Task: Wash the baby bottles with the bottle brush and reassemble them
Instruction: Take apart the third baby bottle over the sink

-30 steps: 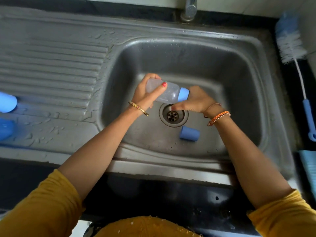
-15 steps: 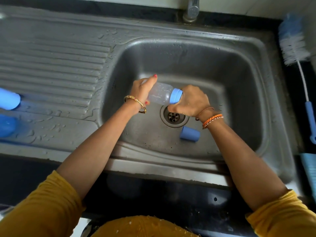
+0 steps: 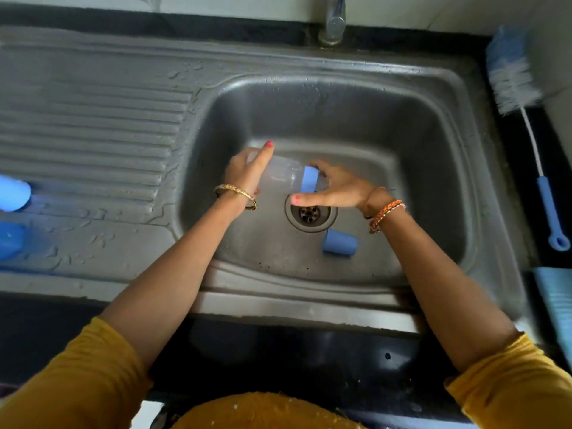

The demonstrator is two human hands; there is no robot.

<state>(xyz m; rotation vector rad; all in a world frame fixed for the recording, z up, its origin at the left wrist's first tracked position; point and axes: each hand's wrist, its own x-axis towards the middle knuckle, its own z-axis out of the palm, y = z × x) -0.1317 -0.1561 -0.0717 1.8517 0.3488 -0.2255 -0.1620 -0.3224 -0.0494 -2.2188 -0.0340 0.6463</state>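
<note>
A clear baby bottle [image 3: 280, 176] with a blue collar ring [image 3: 309, 179] is lying sideways in the air above the drain [image 3: 310, 213] of the steel sink [image 3: 433, 125]. The left hand [image 3: 247, 171] is gripping its base, forefinger sticking out straight; the right hand [image 3: 335, 188] is curling round the ring. A blue cap [image 3: 339, 243] is lying on the basin floor near the drain. The bottle brush [image 3: 523, 119] is resting on the counter [image 3: 526, 156], right of the rim. Blue pieces [image 3: 12, 193] are sitting at the wet drainboard's [image 3: 93, 125] left edge.

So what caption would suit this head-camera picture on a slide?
Over the sink, left hand holds a clear bottle while right hand grips its blue collar.
</note>
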